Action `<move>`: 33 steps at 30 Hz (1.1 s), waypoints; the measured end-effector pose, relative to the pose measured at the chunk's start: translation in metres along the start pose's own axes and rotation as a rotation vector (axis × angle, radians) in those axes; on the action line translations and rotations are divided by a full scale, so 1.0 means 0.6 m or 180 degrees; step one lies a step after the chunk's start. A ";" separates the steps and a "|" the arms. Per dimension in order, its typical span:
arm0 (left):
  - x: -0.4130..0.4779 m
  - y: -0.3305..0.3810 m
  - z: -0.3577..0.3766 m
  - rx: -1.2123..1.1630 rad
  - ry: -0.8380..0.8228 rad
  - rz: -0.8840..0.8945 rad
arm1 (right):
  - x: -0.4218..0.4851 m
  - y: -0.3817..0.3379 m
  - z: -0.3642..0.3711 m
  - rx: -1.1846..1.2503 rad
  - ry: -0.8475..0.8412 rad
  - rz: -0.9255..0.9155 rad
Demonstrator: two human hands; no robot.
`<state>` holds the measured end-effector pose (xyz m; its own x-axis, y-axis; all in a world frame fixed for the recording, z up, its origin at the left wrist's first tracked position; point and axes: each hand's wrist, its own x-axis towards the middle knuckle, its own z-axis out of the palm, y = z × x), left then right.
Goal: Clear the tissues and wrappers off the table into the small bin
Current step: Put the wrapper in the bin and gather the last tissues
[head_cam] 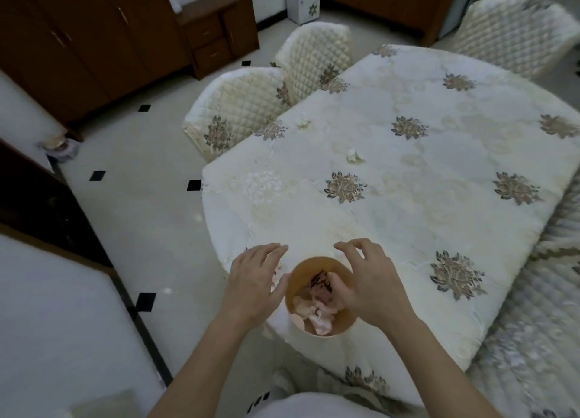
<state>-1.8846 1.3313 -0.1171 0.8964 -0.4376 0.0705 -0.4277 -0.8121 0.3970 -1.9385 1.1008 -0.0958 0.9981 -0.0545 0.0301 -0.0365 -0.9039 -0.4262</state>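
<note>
A person's two bare hands hover at the near edge of a cloth-covered table [423,197], either side of a small tan bin [317,268] that stands on the cloth by the rim. The left hand [254,282] is spread flat, fingers loosely extended, palm down beside the bin's left wall; it appears to hold nothing. The right hand [367,279] arches over the bin's right rim, fingers curled and parted; nothing is visibly pinched in it, though its underside is hidden. Inside the bin lie crumpled tissues [314,311] and a dark printed wrapper [320,287].

The step in hand reads as a drop into the bin, judging by the empty-looking fingers above its mouth. The job looks partly done: two balled tissues remain on the cloth. One tissue [354,156] sits near the table's middle, well beyond both hands; a far tissue [303,121] lies close to the far-left edge, beside a quilted chair [238,110].

The next move likely calls for a long reach across the table, probably with the right hand, to the nearer tissue, then a light pinch, since the wad is soft and blends with the pale cloth. Alternatively the bin could be carried closer.
</note>
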 end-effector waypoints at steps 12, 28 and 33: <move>-0.094 -0.100 -0.080 0.0562 0.0667 -0.1062 | 0.114 -0.177 0.075 -0.0141 -0.0280 -0.1238; -0.168 -0.479 -0.226 0.0537 0.1057 -0.1922 | 0.254 -0.561 0.278 -0.0265 -0.0599 -0.1873; -0.156 -0.558 -0.263 0.0410 0.1129 -0.1847 | 0.298 -0.640 0.301 -0.0362 -0.0520 -0.1811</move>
<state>-1.8071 1.7053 -0.1120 0.9590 0.2163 0.1832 0.1418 -0.9257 0.3506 -1.7370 1.5146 -0.0902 0.8570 0.5088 0.0819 0.5094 -0.8122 -0.2843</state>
